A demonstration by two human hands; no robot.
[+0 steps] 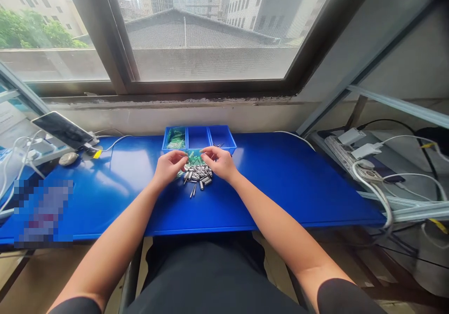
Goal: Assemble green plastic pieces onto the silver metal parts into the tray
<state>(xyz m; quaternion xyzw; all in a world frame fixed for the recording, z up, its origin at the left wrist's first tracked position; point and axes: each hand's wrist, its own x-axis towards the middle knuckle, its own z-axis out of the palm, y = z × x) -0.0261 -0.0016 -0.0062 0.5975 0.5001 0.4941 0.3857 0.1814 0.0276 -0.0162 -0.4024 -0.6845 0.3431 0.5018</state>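
A pile of small silvery metal parts (198, 174) lies on the blue table between my hands. Green pieces (194, 156) show just behind the pile. My left hand (170, 167) is at the pile's left side, thumb and fingers drawn together; what they hold, if anything, is too small to name. On the right side, my right hand (220, 163) has its fingers curled toward the thumb over the pile's edge, and its grip is likewise too small to make out. Behind both hands stands a blue three-compartment tray (187, 139), with green pieces in its left compartment.
On the blue table (280, 188), a phone (65, 129) leans at the back left beside a round object (68, 159) and cables. A power strip (351, 160) with chargers sits at the right, near a metal frame. A window is behind.
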